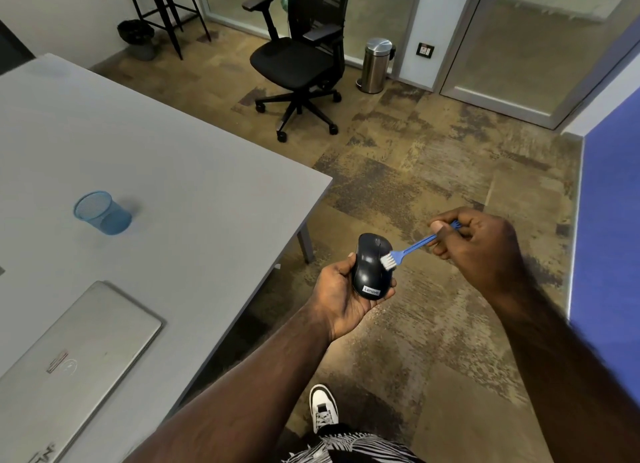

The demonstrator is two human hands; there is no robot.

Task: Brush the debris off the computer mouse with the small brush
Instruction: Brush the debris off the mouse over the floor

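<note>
A black computer mouse [369,272] with a small label near its rear lies in the palm of my left hand [337,300], held up over the floor just off the table's corner. My right hand [479,246] pinches the thin handle of a small blue brush [412,246] with white bristles. The bristle head rests against the right side of the mouse's top. The end of the handle is hidden inside my fingers.
To the left stands a grey table [156,171] with a blue mesh cup [102,213] and a closed silver laptop [69,362]. A black office chair [299,59] and a steel bin [375,66] stand further off. A blue wall panel [609,237] is at the right.
</note>
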